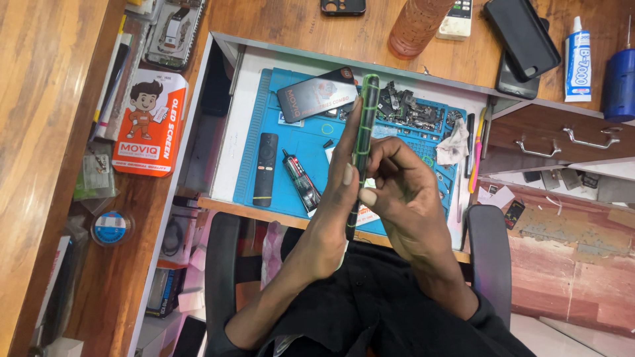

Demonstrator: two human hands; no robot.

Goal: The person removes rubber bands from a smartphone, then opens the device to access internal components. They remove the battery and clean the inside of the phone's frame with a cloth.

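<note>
Both hands close around a phone (364, 132) held edge-on to the camera, a dark slab bound with thin green bands. The left hand (337, 198) wraps it from the left, fingers laid flat along its side, thumb against the near part. The right hand (403, 198) clasps it from the right, thumb pressed to the lower edge and fingers curled behind. The phone's long axis runs near to far, leaning slightly right at the far end; its top end points away from the person, its bottom end toward the lap. It is held above the blue work mat (291, 149), not touching it. On the mat, to the left, lie a black remote (265, 168) and a small black glue tube (302, 180); farther off sits a dark flat box (317, 94).
</note>
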